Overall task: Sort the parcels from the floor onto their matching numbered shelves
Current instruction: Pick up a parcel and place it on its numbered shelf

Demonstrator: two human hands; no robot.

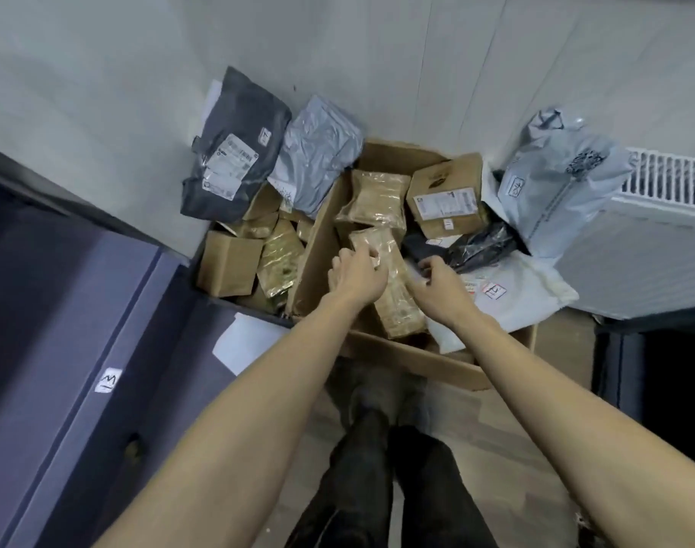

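An open cardboard box (318, 247) on the floor holds several parcels. A long tan taped parcel (397, 306) lies in its middle. My left hand (357, 270) grips the top end of that parcel with curled fingers. My right hand (441, 280) rests at the parcel's right edge, fingers bent, next to a black bag (480, 245); whether it grips the parcel is unclear. Another tan packet (377, 197) and a brown carton with a label (446, 199) lie further back in the box. A white bag marked 14 (508, 294) lies at the right.
A dark mailer (235, 144) and a grey mailer (318, 152) lean on the wall behind. Small cartons (229, 265) sit left of the box. A grey bag (559, 179) leans against a white radiator (654, 231). A dark shelf with a tag (108, 379) runs along the left.
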